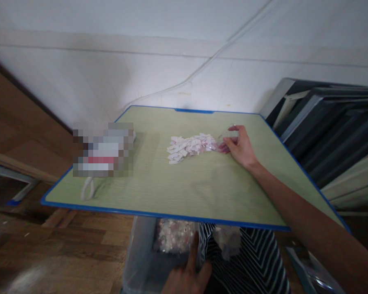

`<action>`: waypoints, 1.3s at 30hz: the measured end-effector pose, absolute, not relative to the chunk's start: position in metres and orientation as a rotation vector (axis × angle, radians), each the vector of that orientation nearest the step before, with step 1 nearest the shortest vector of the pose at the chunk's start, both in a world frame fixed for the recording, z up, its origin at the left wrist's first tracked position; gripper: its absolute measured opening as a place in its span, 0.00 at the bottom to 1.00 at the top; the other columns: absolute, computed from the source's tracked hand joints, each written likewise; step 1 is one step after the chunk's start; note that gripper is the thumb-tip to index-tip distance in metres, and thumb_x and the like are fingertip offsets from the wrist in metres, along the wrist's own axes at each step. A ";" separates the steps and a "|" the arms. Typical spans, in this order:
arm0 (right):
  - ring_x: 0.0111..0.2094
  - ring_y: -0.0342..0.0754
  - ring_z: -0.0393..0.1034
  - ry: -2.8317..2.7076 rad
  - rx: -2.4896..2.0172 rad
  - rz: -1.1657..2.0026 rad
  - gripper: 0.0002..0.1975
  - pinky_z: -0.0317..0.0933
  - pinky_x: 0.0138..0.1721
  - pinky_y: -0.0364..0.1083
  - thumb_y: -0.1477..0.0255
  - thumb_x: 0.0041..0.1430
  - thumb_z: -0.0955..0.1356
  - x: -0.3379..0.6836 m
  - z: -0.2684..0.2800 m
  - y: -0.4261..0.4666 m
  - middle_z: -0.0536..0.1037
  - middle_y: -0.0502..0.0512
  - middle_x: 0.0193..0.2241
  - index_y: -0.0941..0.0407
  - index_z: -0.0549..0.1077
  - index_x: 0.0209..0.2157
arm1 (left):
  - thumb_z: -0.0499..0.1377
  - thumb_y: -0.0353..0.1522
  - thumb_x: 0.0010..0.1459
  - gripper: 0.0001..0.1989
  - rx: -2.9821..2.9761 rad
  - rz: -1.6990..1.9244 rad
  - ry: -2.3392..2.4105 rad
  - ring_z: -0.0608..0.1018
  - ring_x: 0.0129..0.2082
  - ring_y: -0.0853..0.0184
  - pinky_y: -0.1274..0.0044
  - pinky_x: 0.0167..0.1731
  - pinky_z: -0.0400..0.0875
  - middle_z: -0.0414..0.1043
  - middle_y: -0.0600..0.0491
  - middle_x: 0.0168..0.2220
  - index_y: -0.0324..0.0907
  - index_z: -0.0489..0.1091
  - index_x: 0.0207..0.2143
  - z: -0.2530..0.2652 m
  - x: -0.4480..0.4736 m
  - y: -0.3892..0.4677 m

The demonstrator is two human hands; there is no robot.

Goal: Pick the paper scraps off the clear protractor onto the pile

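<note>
Closest to me, the left hand (184, 279), thumb and index finger apart, sits at the bin (135, 257) below the blue front edge (159, 215) of the counter (159, 188). My right hand (242, 149) clamps clear plastic (229, 134) beside white paper strips (187, 149) mid-counter, with room toward that edge.

- The right hand (242, 150) pinches a clear plastic bag (228, 133) beside paper slips (188, 148) on the tabletop (159, 188).
- The left hand (186, 277) is at a plastic bin (136, 257).

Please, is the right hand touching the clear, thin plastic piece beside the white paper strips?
Touching. In the head view, the right hand has thumb and fingers closed on the clear, thin plastic piece.
</note>
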State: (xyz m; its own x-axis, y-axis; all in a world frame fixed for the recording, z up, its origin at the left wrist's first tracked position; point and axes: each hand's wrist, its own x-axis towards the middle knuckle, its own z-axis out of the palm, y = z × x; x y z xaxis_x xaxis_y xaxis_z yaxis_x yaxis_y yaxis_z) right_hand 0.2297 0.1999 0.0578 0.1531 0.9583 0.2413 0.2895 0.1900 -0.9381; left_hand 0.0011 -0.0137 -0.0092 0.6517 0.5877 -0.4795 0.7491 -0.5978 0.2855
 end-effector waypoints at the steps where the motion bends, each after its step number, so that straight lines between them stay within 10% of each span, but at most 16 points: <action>1: 0.16 0.43 0.67 -1.394 -1.326 0.747 0.20 0.61 0.16 0.41 0.65 0.47 0.66 0.228 0.059 0.199 0.69 0.43 0.16 0.54 0.54 0.39 | 0.54 0.24 0.59 0.20 2.414 -0.473 1.044 0.78 0.29 0.56 0.69 0.25 0.74 0.42 0.31 0.59 0.45 0.62 0.54 -0.009 0.001 -0.014; 13: 0.11 0.38 0.55 -1.532 -1.237 0.763 0.16 0.47 0.12 0.38 0.69 0.49 0.64 0.222 0.067 0.188 0.63 0.40 0.13 0.55 0.55 0.40 | 0.54 0.23 0.59 0.20 2.411 -0.481 1.031 0.78 0.29 0.56 0.70 0.25 0.74 0.42 0.31 0.59 0.45 0.62 0.53 -0.009 0.001 -0.013; 39: 0.21 0.39 0.61 -1.963 -0.946 1.185 0.12 0.57 0.24 0.40 0.69 0.59 0.61 0.173 0.068 0.145 0.61 0.42 0.19 0.55 0.53 0.43 | 0.54 0.24 0.59 0.19 2.374 -0.465 1.062 0.78 0.29 0.56 0.68 0.24 0.74 0.42 0.33 0.59 0.47 0.63 0.52 -0.009 0.003 -0.013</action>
State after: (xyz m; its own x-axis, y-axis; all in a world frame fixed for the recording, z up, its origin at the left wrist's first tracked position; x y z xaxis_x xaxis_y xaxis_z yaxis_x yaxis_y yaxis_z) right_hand 0.1732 0.1454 0.0683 -0.5289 0.8335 0.1597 0.2471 0.3313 -0.9106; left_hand 0.0026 -0.0129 -0.0089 0.6380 0.5940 -0.4900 0.7629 -0.5740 0.2975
